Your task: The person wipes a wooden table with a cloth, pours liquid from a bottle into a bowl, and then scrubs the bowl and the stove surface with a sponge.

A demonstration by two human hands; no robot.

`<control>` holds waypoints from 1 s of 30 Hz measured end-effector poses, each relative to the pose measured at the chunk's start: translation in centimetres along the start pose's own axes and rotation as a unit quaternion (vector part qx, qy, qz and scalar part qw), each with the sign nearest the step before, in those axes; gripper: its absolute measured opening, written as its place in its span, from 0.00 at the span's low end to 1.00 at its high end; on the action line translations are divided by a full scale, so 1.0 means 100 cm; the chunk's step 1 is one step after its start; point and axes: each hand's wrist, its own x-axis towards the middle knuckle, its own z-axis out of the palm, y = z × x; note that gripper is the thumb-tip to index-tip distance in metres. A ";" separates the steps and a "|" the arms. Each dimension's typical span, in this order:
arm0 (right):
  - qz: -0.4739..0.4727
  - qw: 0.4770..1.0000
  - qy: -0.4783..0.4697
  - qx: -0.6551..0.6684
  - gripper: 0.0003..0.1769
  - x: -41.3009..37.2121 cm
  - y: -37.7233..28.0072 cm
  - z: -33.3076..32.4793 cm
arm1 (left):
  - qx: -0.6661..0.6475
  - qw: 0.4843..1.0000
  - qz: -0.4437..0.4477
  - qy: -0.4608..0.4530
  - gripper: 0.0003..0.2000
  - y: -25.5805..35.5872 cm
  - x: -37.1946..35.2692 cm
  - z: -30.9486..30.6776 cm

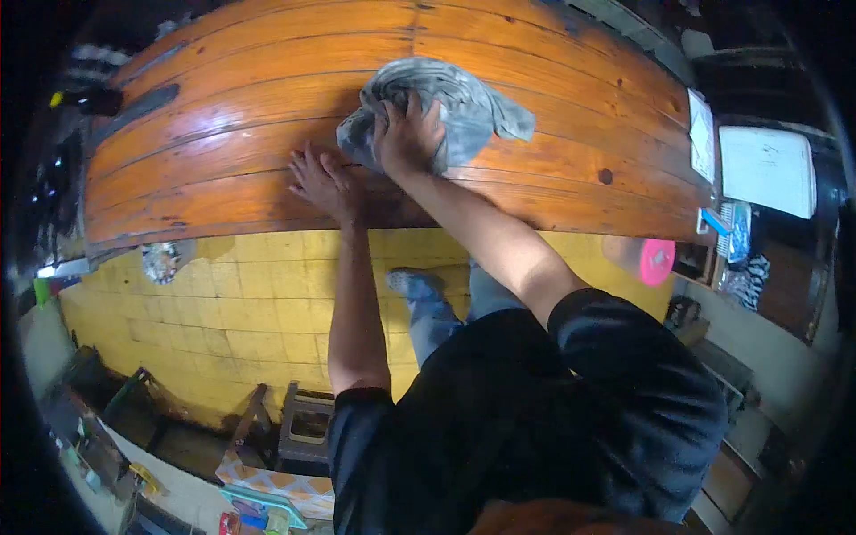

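A crumpled grey cloth (pixel 468 102) lies on the varnished wooden table (pixel 571 174), bunched up at its left end and spreading to the right. Pressed down on the bunched part is my right hand (pixel 410 138), its fingers curled into the fabric. To the left of the cloth, near the table's front edge, my left hand (pixel 327 185) rests flat on the planks with the fingers spread, holding nothing.
A dark bottle with a yellow cap (pixel 94 101) is at the table's left end. At the right are papers (pixel 702 134), a white box-like object (pixel 767 169) and a pink-lidded container (pixel 657 261). Behind me stands a stool (pixel 292 423) on the yellow tiled floor (pixel 267 316).
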 end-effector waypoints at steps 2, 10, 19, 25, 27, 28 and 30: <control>-0.035 0.984 -0.016 0.177 0.21 0.028 -0.001 0.016 | -0.091 0.994 0.017 0.061 0.25 -0.015 0.006 -0.005; 0.134 0.971 0.096 0.171 0.30 0.013 0.205 -0.169 | 0.234 0.965 -0.045 0.106 0.30 -0.092 0.101 -0.096; 0.040 0.987 -0.003 -0.157 0.39 0.004 0.192 -0.074 | 0.313 0.946 -0.088 -0.002 0.33 -0.087 0.126 -0.083; -0.184 0.981 -0.059 -0.016 0.33 0.059 -0.082 0.006 | 0.312 0.943 -0.110 -0.026 0.31 -0.088 0.127 -0.088; -0.170 0.980 -0.065 0.083 0.26 0.052 -0.145 0.076 | 0.314 0.943 -0.112 -0.024 0.31 -0.091 0.125 -0.089; -0.212 0.972 -0.064 0.074 0.24 0.063 -0.172 0.059 | 0.312 0.943 -0.114 -0.027 0.31 -0.093 0.126 -0.087; -0.223 0.946 -0.123 0.201 0.22 0.074 -0.189 0.059 | 0.356 0.927 -0.119 -0.013 0.31 -0.103 0.122 -0.086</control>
